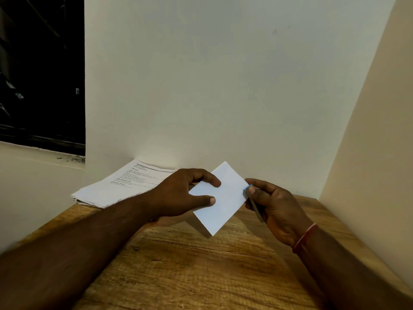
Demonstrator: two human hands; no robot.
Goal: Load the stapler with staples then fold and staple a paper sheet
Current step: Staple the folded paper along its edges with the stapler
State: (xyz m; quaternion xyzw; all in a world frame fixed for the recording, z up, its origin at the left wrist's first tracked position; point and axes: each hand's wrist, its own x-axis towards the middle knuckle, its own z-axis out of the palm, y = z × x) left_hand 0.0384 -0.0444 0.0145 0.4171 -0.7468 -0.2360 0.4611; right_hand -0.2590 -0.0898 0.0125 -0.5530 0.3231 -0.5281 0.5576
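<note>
Folded white paper (220, 198), crisp, tilted; left hand (178, 195) grip pinching it; right hand (274, 209) grip clasping blue-tipped stapler (253, 202).

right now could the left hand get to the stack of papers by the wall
Probably yes, but not freely: the left hand is holding the folded paper. The stack of papers lies just beside its forearm, nothing between them.

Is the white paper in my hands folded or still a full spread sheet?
Folded, it seems. The white paper is a small rectangle, far smaller than the printed sheets behind, held off the table between the left hand and right hand.
</note>
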